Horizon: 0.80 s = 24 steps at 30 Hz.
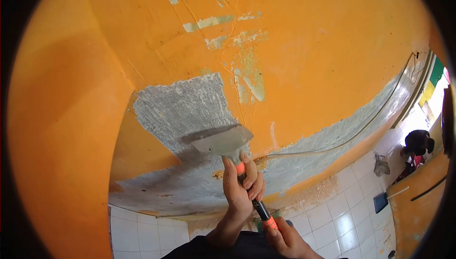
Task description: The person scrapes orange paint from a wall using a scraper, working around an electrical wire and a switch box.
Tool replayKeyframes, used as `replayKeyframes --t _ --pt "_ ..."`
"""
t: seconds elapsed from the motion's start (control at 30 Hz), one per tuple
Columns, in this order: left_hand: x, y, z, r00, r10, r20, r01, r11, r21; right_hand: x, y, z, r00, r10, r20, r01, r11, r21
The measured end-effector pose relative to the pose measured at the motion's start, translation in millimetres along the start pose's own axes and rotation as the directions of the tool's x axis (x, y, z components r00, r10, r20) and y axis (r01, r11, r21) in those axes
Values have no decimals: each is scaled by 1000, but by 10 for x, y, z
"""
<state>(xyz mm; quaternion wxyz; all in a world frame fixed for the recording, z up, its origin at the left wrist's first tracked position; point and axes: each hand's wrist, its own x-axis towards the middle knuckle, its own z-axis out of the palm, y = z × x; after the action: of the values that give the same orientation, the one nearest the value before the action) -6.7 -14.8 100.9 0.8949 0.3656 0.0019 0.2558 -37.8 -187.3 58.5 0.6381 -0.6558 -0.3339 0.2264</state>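
A wide metal scraper (pixel 223 141) with a black and red handle is raised toward the wall. My left hand (pixel 240 183) is wrapped round the handle just below the blade. Lower down, my right hand (pixel 287 240) grips the red end of the handle. The blade lies over the lower right part of a bare grey patch (pixel 183 107) in the orange wall (pixel 313 69); whether it touches the surface is hard to tell. Pale scraped strips (pixel 209 22) mark the paint above.
A cable (pixel 332 148) runs along the lower wall. Debris (pixel 323 192) lies on the white tiled floor (pixel 332 211). At the right are a dustpan (pixel 380 203), a plastic bag (pixel 381 165) and another person (pixel 418 145) near a bright opening.
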Motion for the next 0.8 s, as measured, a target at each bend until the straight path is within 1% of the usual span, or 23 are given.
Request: replayKeyframes --t 0.03,0.1,0.13,0.2,0.23,0.3,0.33,0.4,0.43,0.5,0.53,0.6,0.63,0.67,0.73,0.8 --pt "32 5 5 1000 4 9 -4 1000 -1 15 -31 -20 1000 -8 -3 8 1000 -4" --pt "42 16 -13 996 9 93 -1 996 -84 -12 -82 -28 998 56 36 -57 998 34" --pt "32 35 -4 996 0 87 7 996 -85 -41 -74 5 997 66 34 -67 997 36" --pt "44 75 61 995 26 95 -16 995 -102 -47 -47 44 999 -32 21 28 985 168" --pt "36 67 47 994 31 101 -21 995 -101 -45 -15 74 999 -39 21 35 985 166" --pt "24 39 17 992 40 124 -22 990 -138 -31 21 124 980 -181 -83 190 974 120" --pt "42 53 37 992 36 123 -19 990 -141 -21 -7 86 981 -177 -84 186 975 119" --pt "82 111 114 988 58 143 -30 982 -187 12 -116 -34 987 -149 62 147 988 38" --pt "64 83 104 988 68 141 -39 980 -195 -9 -112 -58 986 -150 71 148 988 30" --pt "36 39 45 989 37 145 -5 977 -212 -52 -85 -36 993 -109 54 105 992 70" --pt "80 42 43 987 37 156 -4 978 -208 -13 -103 -49 992 -118 47 115 991 72" --pt "129 40 29 965 101 240 -31 960 -278 22 -165 -64 996 -41 80 35 997 68" --pt "165 37 29 951 122 284 -20 941 -338 5 -168 -46 996 -35 82 30 997 69" --pt "153 27 30 951 129 280 -26 939 -343 10 -176 -38 996 -64 60 58 994 90" --pt "122 24 28 957 85 277 26 927 -373 17 -171 -4 994 -100 37 95 989 116" --pt "158 1 -14 943 94 319 42 918 -394 50 -153 42 960 -272 -66 272 962 -2"
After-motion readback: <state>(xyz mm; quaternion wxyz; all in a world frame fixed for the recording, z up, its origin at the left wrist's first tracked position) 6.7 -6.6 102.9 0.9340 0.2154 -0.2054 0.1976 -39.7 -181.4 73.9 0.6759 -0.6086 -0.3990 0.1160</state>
